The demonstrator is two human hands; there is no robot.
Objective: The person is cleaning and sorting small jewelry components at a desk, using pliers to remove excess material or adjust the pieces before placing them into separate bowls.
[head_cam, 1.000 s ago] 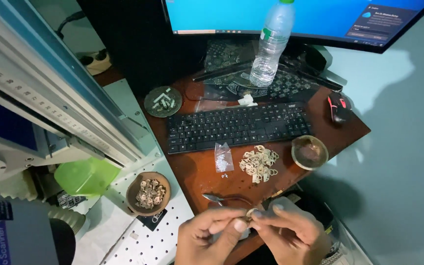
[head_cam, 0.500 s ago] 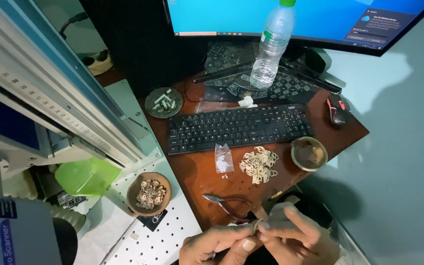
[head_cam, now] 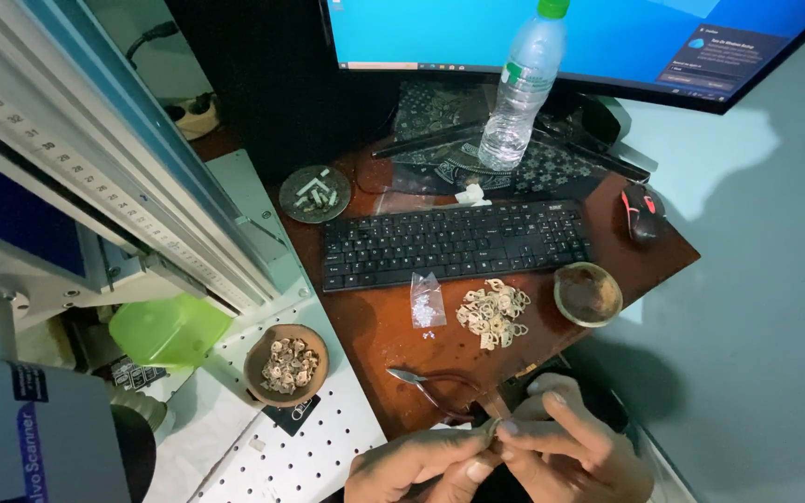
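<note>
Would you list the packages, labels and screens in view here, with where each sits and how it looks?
Monitor: behind the keyboard, wide, bright blue with a dark box at its right.
Water bottle: upright before the monitor, clear, green cap and label band.
Small plastic bag: flat, clear, just below the keyboard.
Machine label: lower left, blue lettering on a grey housing.
Dark sticker: on the white perforated plate by the wooden bowl.

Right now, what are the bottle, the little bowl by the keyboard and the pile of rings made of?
The bottle looks like clear, shiny plastic with a green cap. The empty bowl seems to be dull brown wood or coconut shell. The pale rings could be metal or bone; I cannot tell.
</note>
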